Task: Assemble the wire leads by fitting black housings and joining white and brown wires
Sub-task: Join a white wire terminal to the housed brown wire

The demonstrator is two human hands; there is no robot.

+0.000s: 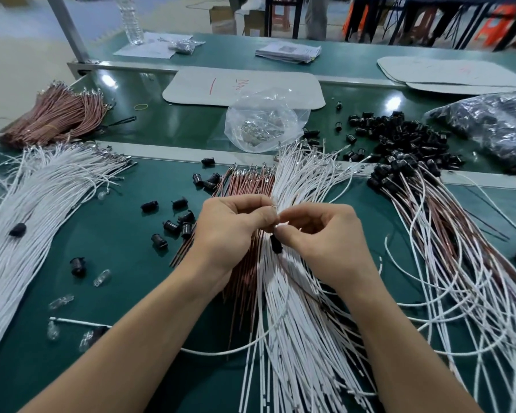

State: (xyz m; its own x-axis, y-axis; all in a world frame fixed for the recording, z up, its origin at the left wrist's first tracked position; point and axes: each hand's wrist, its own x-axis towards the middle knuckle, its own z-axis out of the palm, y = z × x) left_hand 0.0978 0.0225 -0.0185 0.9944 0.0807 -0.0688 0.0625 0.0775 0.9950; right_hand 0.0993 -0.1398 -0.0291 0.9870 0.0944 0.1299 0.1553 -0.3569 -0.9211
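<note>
Centre of desk [125, 263]: fanned wire pile [280, 308], with left hand [230, 231] and right hand [325, 236] meeting above it. Loose housings [179, 225] lie left of the pile, assembled leads [447, 248] right, housing heap [405, 135] and plastic bag [262, 120] behind.

One bottle [132, 20], one rubber band [141, 107], one clear bag [265, 120] — countless wires [295, 338]

Factory assembly line: green benches [125, 251], wire bundles [27, 210].
</note>
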